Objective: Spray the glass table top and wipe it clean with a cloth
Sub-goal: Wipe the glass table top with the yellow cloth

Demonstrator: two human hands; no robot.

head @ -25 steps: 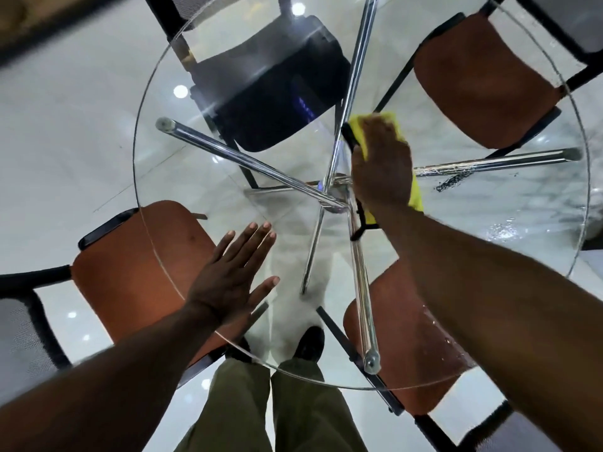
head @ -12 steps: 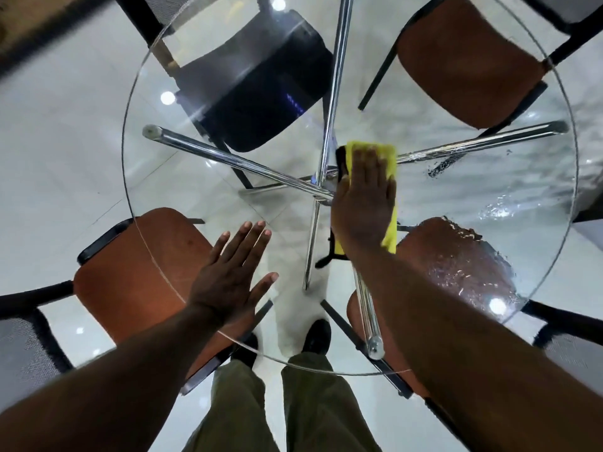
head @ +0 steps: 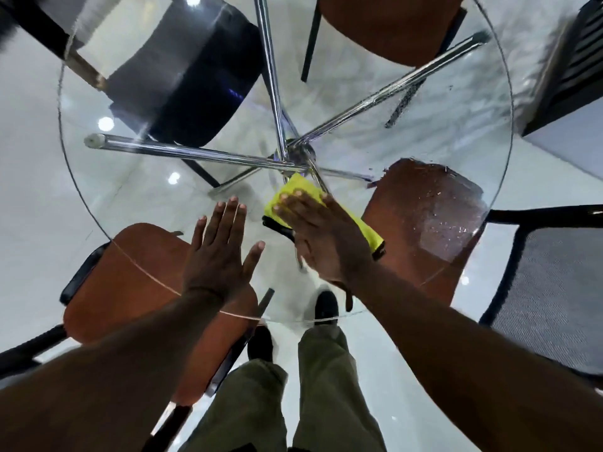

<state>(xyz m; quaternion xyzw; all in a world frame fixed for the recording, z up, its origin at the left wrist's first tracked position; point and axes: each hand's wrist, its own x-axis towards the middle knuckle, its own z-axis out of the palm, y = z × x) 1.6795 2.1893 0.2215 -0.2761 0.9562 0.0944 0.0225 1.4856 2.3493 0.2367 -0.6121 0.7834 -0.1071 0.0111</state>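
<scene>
We press our right hand (head: 321,236), fingers straight, on the yellow cloth (head: 293,192) near the middle of the glass table top (head: 130,197), our left hand (head: 218,252) lies flat with fingers spread on the glass just beside it, and wet drops (head: 450,220) sit at the right.

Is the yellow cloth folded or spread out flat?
Folded: the yellow cloth is a narrow thick pad under the right hand, a black layer showing beneath its edge.
</scene>
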